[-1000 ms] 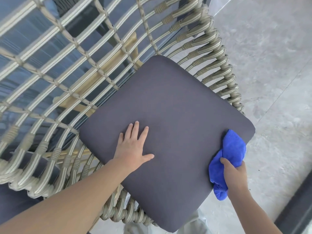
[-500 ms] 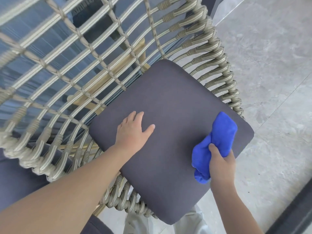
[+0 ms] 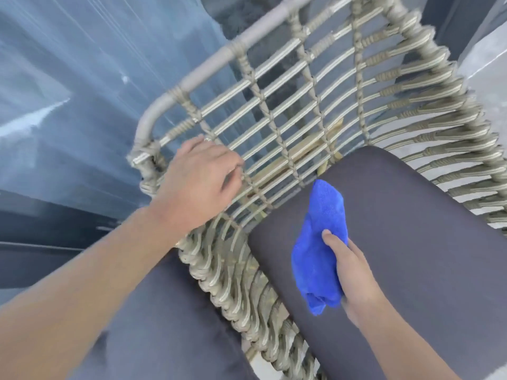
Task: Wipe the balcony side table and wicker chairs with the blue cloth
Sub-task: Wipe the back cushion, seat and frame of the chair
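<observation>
A wicker chair [image 3: 310, 105] with beige woven cords fills the view, and a dark grey seat cushion [image 3: 428, 242] lies in it. My right hand [image 3: 351, 272] grips the bunched blue cloth [image 3: 321, 242] over the cushion's left part, close to the woven side. My left hand [image 3: 197, 182] is on the chair's left corner, its fingers curled into the woven cords just below the grey rail. The side table is not in view.
A second dark grey cushion [image 3: 170, 319] lies at the lower left, under my left forearm. Behind the chair back is a glass balustrade [image 3: 82, 105]. Pale stone floor [image 3: 485, 42] shows at the far right.
My left hand has left the cushion and taken hold of the chair's woven left corner. My right hand has carried the cloth leftwards across the cushion. The camera has swung left.
</observation>
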Action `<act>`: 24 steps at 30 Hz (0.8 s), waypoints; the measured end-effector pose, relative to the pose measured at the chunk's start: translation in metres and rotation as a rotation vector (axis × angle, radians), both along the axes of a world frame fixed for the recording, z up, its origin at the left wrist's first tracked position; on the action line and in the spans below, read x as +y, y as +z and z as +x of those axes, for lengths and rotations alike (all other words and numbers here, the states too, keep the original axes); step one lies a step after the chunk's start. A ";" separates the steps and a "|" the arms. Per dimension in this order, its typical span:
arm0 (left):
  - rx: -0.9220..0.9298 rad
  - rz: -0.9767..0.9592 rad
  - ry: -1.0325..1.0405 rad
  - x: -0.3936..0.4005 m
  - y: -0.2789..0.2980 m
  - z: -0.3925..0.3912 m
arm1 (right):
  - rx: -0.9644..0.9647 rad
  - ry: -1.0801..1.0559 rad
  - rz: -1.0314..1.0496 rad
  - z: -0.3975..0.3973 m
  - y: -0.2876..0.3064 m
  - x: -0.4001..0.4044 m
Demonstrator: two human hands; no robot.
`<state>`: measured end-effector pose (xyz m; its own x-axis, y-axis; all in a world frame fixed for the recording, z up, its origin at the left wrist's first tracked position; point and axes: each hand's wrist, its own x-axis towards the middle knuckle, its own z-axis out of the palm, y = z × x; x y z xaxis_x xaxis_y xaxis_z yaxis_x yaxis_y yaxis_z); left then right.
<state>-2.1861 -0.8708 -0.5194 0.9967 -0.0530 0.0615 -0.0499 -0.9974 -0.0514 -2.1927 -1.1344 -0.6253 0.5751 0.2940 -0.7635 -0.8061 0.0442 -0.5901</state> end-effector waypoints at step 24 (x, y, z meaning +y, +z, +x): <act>-0.041 -0.546 0.564 0.157 0.020 0.043 | -0.529 -0.140 0.143 0.040 0.104 0.221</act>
